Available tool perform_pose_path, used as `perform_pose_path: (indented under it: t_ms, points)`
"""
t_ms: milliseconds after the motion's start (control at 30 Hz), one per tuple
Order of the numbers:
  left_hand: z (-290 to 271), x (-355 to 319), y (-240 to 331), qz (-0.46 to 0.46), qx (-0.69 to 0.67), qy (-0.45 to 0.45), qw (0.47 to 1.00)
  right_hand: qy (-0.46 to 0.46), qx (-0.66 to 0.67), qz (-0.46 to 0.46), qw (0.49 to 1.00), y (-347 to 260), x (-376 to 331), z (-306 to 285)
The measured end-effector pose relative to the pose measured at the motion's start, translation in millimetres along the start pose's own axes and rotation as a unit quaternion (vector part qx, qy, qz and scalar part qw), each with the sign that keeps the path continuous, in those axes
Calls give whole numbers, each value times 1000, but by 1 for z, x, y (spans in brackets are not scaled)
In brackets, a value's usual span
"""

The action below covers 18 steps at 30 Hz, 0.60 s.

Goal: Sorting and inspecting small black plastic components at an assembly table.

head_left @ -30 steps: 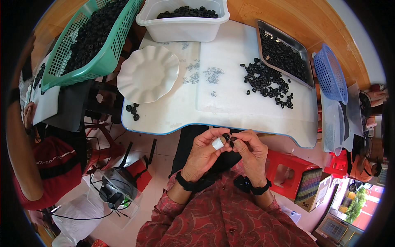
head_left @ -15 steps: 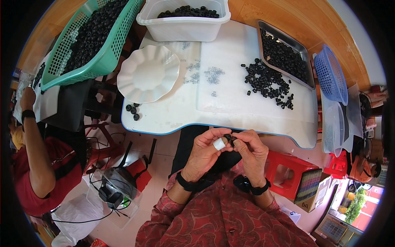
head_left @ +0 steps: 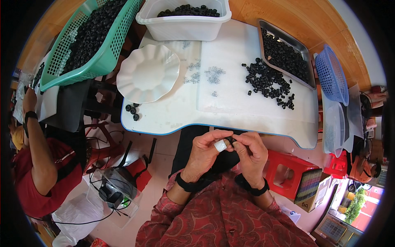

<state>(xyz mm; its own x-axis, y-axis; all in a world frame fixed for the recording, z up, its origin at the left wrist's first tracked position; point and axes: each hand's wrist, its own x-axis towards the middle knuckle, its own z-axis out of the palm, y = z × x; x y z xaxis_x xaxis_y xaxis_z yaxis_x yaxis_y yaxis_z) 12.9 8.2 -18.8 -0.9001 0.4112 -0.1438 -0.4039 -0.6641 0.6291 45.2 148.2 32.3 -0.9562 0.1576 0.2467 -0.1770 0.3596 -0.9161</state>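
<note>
Two hands meet just below the near edge of the white counter [head_left: 247, 111], over the person's lap. The left hand [head_left: 204, 151] is curled, its thumb wrapped in white tape, and the right hand [head_left: 250, 151] is curled against it, fingertips touching; between them they pinch a small black ring [head_left: 230, 141], mostly hidden by the fingers, so its exact shape is hard to tell. Both wrists carry dark bands, and red patterned sleeves come up from the lower edge. On the counter, a loose heap of black rings [head_left: 269, 84] lies to the right, just beside a metal tray [head_left: 288, 55] filled with more of them. Small clear rings [head_left: 214, 75] are scattered near the middle. A white scalloped plate [head_left: 148, 73] sits at the left, with a few black rings [head_left: 133, 110] close to its near rim. At the far edge stands a white tub [head_left: 185, 22] holding black pieces, and a green basket [head_left: 88, 39] heaped with the same leans at the far left. A blue basket [head_left: 331, 78] rests at the right end. Another person in a red shirt [head_left: 35, 181] sits at the left, apart from the counter.
</note>
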Motion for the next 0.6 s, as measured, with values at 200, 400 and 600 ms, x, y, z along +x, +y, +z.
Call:
perform_pose_path:
  t_ms: [200, 400, 600]
  points:
    - [-2, 0, 5, 34, 110, -4, 993, -20, -29, -5, 999, -5, 1, -4]
    - [5, -3, 12, 17, 86, 20, 996, -13, -9, 41, 999, -2, -2, -3]
    - [-2, -5, 8, 24, 141, 13, 990, -3, 14, 69, 998, -6, 0, -2]
